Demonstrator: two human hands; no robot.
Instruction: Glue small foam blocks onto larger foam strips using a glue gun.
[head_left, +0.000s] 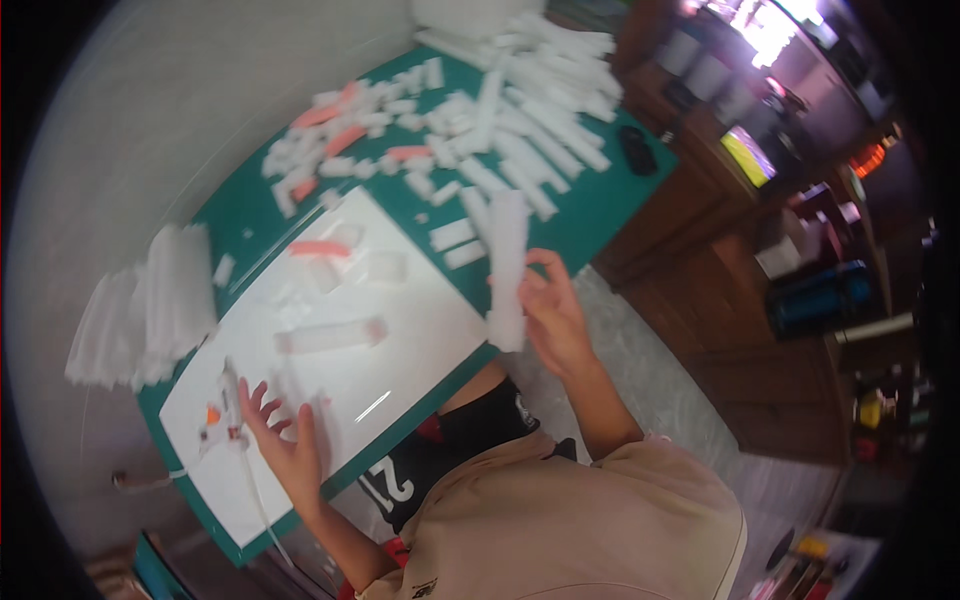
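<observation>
My right hand (552,312) grips a long white foam strip (508,265) and holds it upright over the near right edge of the table. My left hand (288,448) hovers above the white board (400,385) with its fingers spread and nothing in them. Just left of those fingers lies what looks like a white glue gun (230,398), with a cord running toward the near edge. Another whitish strip (330,337) rests mid-board. Behind it are an orange-pink foam piece (318,248) and a few pale blocks (385,267).
Small white foam pieces (290,155) with some orange-pink ones cover the far side of the green table (600,215). Long white strips (545,120) are heaped at the far right, near a black object (637,150). Stacked white foam (180,290) stands at the left edge; wooden cabinets (700,250) are to the right.
</observation>
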